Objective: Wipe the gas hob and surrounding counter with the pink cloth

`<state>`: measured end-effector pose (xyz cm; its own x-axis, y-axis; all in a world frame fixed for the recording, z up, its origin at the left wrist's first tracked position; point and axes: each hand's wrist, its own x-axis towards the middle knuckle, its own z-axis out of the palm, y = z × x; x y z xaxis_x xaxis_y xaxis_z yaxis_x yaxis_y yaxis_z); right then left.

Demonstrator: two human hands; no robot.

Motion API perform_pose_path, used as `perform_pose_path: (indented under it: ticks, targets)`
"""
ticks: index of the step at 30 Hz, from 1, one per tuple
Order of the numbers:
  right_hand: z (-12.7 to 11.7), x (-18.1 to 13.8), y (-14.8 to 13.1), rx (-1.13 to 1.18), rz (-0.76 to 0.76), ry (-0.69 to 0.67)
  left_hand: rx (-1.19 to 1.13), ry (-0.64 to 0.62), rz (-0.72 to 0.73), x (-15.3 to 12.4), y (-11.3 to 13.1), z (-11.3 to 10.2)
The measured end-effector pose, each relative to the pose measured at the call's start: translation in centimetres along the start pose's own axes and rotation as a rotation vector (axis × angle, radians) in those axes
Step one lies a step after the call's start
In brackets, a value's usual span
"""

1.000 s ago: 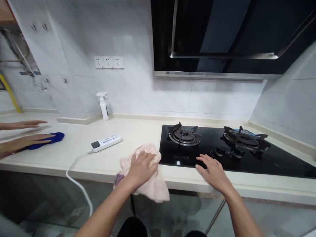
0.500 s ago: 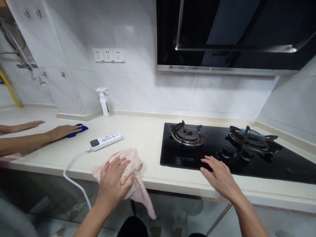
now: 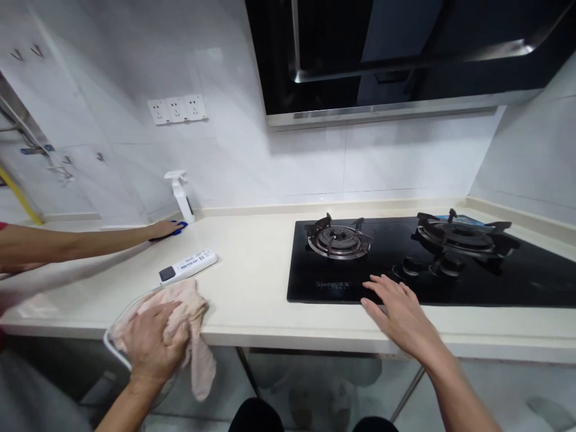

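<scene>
My left hand presses a pale pink cloth onto the front edge of the cream countertop, fingers curled over it; part of the cloth hangs over the edge. My right hand lies flat with fingers spread on the counter's front edge, fingertips touching the black gas hob. A white power strip lies just beyond the cloth, its cable running under my left hand.
Another person's arm reaches in from the left, the hand on a blue cloth beside a white spray bottle at the wall. Two burners sit on the hob under a black range hood.
My left hand has slid the pink cloth leftward along the counter's front edge. The other person's hand pushed the blue cloth right, toward the spray bottle. My right hand stayed put.
</scene>
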<state>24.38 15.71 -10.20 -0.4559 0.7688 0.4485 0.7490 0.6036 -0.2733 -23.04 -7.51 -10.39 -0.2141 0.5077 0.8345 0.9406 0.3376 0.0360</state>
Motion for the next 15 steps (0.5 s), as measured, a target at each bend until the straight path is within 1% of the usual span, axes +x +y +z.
perform_pose_path:
  ticks: [1,3,5,7,9,11,13,15]
  targets:
    - [0.1,0.0,0.0,-0.004,-0.001,0.005,0.008,0.028,0.011,-0.1,1.3,0.1]
    - [0.2,0.0,0.1,-0.009,-0.003,0.014,-0.004,0.095,0.082,-0.5,4.6,0.3]
    - [0.3,0.1,0.1,-0.012,-0.005,0.017,-0.024,0.125,0.174,-0.9,8.6,0.5]
    - [0.3,0.1,0.1,-0.015,-0.007,0.016,-0.065,0.149,0.223,-1.2,13.0,0.6]
    - [0.3,0.1,0.0,-0.019,-0.010,0.016,-0.131,0.103,0.225,-1.6,17.5,0.7]
    - [0.2,0.2,0.0,-0.019,-0.011,0.019,-0.239,0.114,0.224,-2.2,21.9,0.8]
    - [0.2,0.2,0.2,-0.015,-0.010,0.021,-0.328,0.017,0.174,-2.8,25.9,0.9]
    - [0.3,0.3,0.5,-0.009,-0.008,0.020,-0.377,-0.044,0.230,-3.3,29.1,1.1]
